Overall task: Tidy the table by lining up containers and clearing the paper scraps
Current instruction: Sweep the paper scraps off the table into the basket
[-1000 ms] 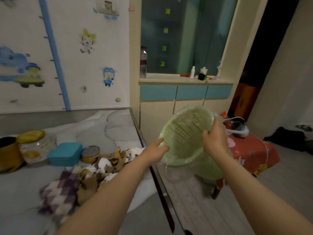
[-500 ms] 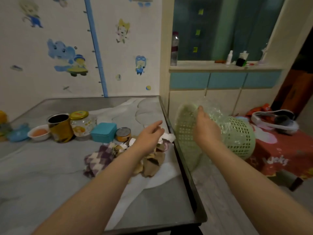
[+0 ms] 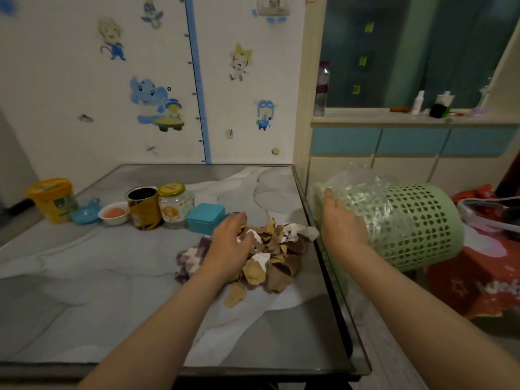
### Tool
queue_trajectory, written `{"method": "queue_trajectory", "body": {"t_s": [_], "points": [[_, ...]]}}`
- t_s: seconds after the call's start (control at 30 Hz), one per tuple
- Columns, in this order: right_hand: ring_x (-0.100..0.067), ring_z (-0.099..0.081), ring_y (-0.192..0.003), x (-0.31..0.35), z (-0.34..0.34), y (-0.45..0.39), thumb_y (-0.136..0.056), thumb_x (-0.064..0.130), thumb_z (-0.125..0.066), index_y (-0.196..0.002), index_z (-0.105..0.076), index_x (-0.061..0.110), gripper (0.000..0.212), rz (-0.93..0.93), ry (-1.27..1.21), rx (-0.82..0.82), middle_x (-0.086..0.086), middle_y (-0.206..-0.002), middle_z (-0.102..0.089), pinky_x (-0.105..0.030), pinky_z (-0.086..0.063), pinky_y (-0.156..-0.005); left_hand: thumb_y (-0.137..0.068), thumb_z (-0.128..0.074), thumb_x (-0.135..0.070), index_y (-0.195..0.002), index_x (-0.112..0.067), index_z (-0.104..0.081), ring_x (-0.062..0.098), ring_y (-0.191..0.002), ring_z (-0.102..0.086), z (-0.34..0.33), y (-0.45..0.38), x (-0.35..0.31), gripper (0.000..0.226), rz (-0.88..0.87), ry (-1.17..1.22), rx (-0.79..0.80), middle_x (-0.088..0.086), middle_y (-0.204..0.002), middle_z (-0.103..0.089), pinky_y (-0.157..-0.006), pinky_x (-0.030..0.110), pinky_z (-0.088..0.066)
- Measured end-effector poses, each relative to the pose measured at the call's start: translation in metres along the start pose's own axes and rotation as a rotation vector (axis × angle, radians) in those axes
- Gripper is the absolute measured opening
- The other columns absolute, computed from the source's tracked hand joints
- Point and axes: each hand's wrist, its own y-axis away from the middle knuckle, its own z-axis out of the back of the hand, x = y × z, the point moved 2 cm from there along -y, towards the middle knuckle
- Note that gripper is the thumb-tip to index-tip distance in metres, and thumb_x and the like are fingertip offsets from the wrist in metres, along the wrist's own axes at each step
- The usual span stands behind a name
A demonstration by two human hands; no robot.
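Paper scraps are about to be swept off the table into a tilted basket.

The green basket (image 3: 408, 220), lined with a clear bag, is held on its side just past the table (image 3: 112, 305) edge at 3 o'clock, its mouth turned toward the scraps so they can probably be pushed straight in. The right hand (image 3: 342, 220) is curled over its rim. The left hand (image 3: 230, 243) is laid, fingers loosely spread, on the pile of paper scraps (image 3: 273, 257), at its 9 o'clock side, seemingly ready to sweep. The containers (image 3: 145, 208) are already lined up at 10 o'clock, well apart from the basket.
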Motion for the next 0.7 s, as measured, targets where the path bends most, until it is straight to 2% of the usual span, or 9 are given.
{"method": "queue_trajectory", "body": {"t_s": [0.1, 0.23, 0.37, 0.57, 0.63, 0.7], "points": [[-0.034, -0.059, -0.109, 0.003, -0.001, 0.001, -0.09, -0.001, -0.045, -0.153, -0.006, 0.007, 0.075, -0.002, 0.006, -0.002, -0.015, -0.144, -0.042, -0.039, -0.047, -0.078, -0.094, -0.053, -0.031, -0.146, -0.016, -0.036, 0.024, -0.138, -0.029, 0.018, 0.005, 0.018, 0.057, 0.025, -0.063, -0.131, 0.009, -0.15, -0.036, -0.115, 0.038, -0.025], [-0.035, -0.059, -0.108, -0.001, -0.006, 0.003, -0.09, -0.001, -0.047, -0.153, -0.007, 0.007, 0.075, -0.024, -0.016, -0.015, -0.015, -0.143, -0.043, -0.038, -0.046, -0.076, -0.093, -0.052, -0.035, -0.15, -0.015, -0.025, 0.025, -0.143, -0.019, 0.03, 0.016, 0.04, 0.066, 0.209, -0.062, -0.187, 0.009, -0.155, -0.023, -0.115, 0.041, -0.023], [-0.038, -0.056, -0.113, -0.013, -0.009, 0.005, -0.09, 0.001, -0.049, -0.154, -0.009, 0.01, 0.076, -0.089, -0.105, -0.006, -0.017, -0.144, -0.042, -0.041, -0.047, -0.083, -0.088, -0.057, -0.041, -0.152, -0.013, -0.017, 0.029, -0.143, -0.022, 0.028, 0.026, 0.064, 0.08, 0.299, -0.087, -0.027, 0.011, -0.156, -0.021, -0.117, 0.042, -0.023], [-0.039, -0.056, -0.113, -0.022, -0.016, 0.006, -0.092, 0.002, -0.043, -0.153, -0.012, 0.012, 0.07, -0.13, -0.163, -0.031, -0.017, -0.144, -0.043, -0.043, -0.046, -0.083, -0.081, -0.063, -0.039, -0.152, -0.011, -0.014, 0.025, -0.145, -0.019, 0.025, 0.041, 0.082, 0.091, 0.223, -0.157, 0.12, 0.01, -0.157, -0.021, -0.119, 0.038, -0.017], [-0.04, -0.056, -0.112, -0.021, -0.017, 0.007, -0.092, 0.002, -0.042, -0.153, -0.014, 0.012, 0.068, -0.127, -0.166, -0.036, -0.017, -0.143, -0.044, -0.043, -0.046, -0.082, -0.072, -0.058, -0.05, -0.152, -0.013, -0.015, 0.026, -0.143, -0.021, 0.027, 0.041, 0.085, 0.098, 0.206, -0.16, 0.149, 0.009, -0.156, -0.024, -0.119, 0.038, -0.018], [-0.04, -0.056, -0.112, -0.02, -0.018, 0.006, -0.092, 0.002, -0.042, -0.153, -0.014, 0.012, 0.068, -0.126, -0.164, -0.037, -0.017, -0.143, -0.044, -0.043, -0.046, -0.083, -0.065, -0.047, -0.063, -0.153, -0.015, -0.012, 0.027, -0.145, -0.016, 0.025, 0.04, 0.087, 0.106, 0.196, -0.26, 0.189, 0.01, -0.158, -0.018, -0.12, 0.04, -0.015]]}}
